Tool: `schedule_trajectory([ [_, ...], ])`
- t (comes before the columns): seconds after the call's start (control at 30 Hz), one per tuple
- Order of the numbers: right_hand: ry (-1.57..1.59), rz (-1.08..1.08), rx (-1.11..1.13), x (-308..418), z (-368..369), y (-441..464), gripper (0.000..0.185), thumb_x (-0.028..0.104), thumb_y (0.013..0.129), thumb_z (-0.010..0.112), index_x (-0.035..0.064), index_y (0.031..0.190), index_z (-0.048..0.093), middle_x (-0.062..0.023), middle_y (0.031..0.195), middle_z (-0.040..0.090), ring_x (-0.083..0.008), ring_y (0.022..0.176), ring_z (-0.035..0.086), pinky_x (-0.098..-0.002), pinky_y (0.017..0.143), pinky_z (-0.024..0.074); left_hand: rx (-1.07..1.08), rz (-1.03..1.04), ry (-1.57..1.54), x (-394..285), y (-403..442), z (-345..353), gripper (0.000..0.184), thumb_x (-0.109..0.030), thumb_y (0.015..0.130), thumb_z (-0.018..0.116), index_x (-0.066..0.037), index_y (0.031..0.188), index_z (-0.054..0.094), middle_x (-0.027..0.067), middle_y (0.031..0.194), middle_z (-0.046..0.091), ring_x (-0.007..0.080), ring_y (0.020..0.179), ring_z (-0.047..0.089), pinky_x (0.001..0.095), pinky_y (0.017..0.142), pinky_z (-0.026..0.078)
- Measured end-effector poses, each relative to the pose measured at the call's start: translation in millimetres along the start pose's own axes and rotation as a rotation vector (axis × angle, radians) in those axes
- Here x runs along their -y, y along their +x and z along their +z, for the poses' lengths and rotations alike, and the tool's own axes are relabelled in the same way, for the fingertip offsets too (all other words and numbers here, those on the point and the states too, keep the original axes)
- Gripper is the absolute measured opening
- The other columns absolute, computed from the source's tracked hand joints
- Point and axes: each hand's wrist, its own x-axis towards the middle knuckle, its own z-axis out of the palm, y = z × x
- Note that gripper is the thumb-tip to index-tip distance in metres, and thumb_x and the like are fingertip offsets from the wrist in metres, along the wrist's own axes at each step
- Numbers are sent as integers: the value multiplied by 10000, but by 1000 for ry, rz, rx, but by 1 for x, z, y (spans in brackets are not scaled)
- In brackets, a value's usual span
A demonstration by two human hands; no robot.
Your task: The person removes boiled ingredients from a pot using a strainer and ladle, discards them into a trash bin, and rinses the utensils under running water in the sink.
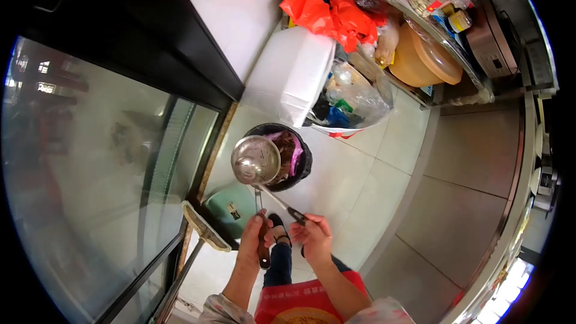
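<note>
My left hand (pixel 252 241) is wrapped round the dark brown handle of a round metal strainer (pixel 268 147). My right hand (pixel 314 237) holds the black-ended handle of a metal ladle (pixel 248 168), whose bowl lies in or against the strainer's mesh. Both tools are over the left part of a bin (pixel 306 165) lined with a black bag. Brown scraps and something pink show inside the bin. Whether the strainer touches the bin's rim I cannot tell.
Beyond the bin are a white foam box (pixel 288 69) and a clear bag of refuse (pixel 366 93). A green dustpan (pixel 225 209) and a broom (pixel 201 225) stand at the left, beside a glass-doored cabinet (pixel 108 162). Shelves (pixel 390 0) hold an orange tub (pixel 417 57).
</note>
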Motion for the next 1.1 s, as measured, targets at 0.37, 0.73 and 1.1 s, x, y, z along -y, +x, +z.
schedule_trajectory([
  [0.37,14,375,393,-32,-79,40,282,218,908,498,-3,1078,544,-159,900,621,-221,722,610,-308,598,506,-234,79,446,12,27,38,361,-93,830,541,-30,1178,469,40,725,511,65,481,441,185,347,329],
  [0.73,-1538,-400,-109,-156,-236,329,115,138,773,591,46,841,591,-139,866,601,-310,793,597,-413,672,495,-408,245,640,61,49,10,492,-168,786,628,7,1208,446,73,785,533,80,500,430,176,412,338],
  [1.1,-1790,-591,67,-197,-262,368,84,80,720,553,59,798,532,-100,761,563,-240,683,595,-333,532,501,-634,300,695,55,38,-5,579,-271,762,668,-1,1211,422,52,807,518,81,530,463,187,420,361],
])
